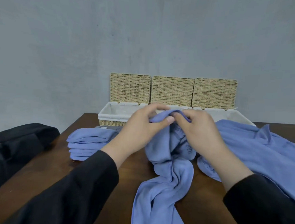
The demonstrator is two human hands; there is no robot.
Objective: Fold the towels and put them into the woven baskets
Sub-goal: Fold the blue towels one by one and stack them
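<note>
Blue terry towel (163,185) hung bunched from both hands above the dark wood table (93,170), its lower part twisted and trailing toward the near edge. Left hand (139,126) pinched the top fold w/ thumb under and fingers curled over; right hand (198,129) gripped the same fold just beside it, fingers tucked into the cloth, so both hands were closed on the towel, nearly touching each other. Black sleeves (82,190) covered both forearms. To the right lay another blue towel (253,150), loose and spread out, one edge draped toward the basket behind it. On the left side of the table sat a stack of folded blue towels (88,144), approx. four or five layers, w/ something grey (107,127) just behind it, too hidden to identify. At the back of the table stood the woven basket (112,123), a long tray w/ white fabric liner (116,112), its three woven lids (172,91) raised upright against the grey wall (146,35). Inside of the basket was mostly blocked by the hands; left compartment showed only liner. A black cloth item (17,143) lay at the far left, off the table's edge.
</note>
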